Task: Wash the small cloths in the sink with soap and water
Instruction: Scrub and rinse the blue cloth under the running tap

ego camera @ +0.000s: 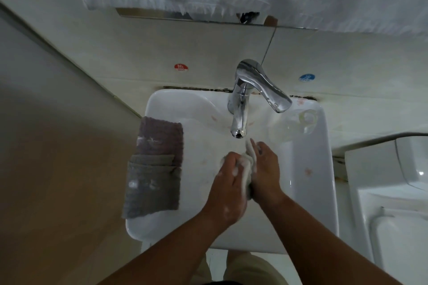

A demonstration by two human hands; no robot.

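A small white soapy cloth (pixel 249 165) is bunched between my two hands over the white sink (pixel 308 169). My left hand (pixel 229 183) grips it from the left, with foam on the knuckles. My right hand (pixel 266 169) grips it from the right, its fingers wrapped round the cloth. One end of the cloth sticks up toward the chrome faucet spout (pixel 238 122). No water shows at the spout. Two grey cloths (pixel 155 169) with soap spots hang over the sink's left rim.
The faucet lever (pixel 266 88) points to the right. A clear soap dish (pixel 301 122) sits on the sink's back right corner. Red hot and blue cold stickers are on the wall tiles. A toilet tank (pixel 393 180) stands at the right. White fabric hangs above.
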